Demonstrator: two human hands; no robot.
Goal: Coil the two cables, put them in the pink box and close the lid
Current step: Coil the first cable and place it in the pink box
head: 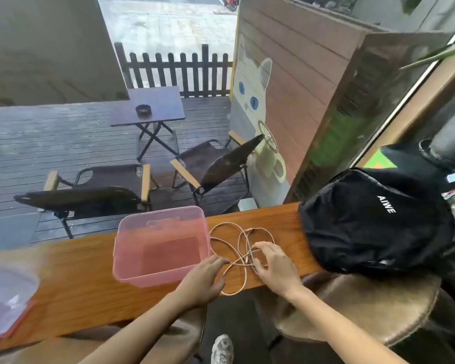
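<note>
Both hands' fingers point(264, 248) pinch the tangled cables point(241, 241) on the desk point(90, 292) to start coiling, the open pink box point(132, 248) just left of them.

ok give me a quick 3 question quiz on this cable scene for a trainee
1. True or false: the pink box already holds a coiled cable.
2. Multiple choice: the loose cables lie A) inside the box, B) on the wooden counter between the box and the black backpack, C) on the folding chair.
3. Fill in: the box's lid lies at the counter's far ____ end.

Key
1. False; the box looks empty and open.
2. B; the left hand and right hand both touch the tangle there.
3. Left.
</note>
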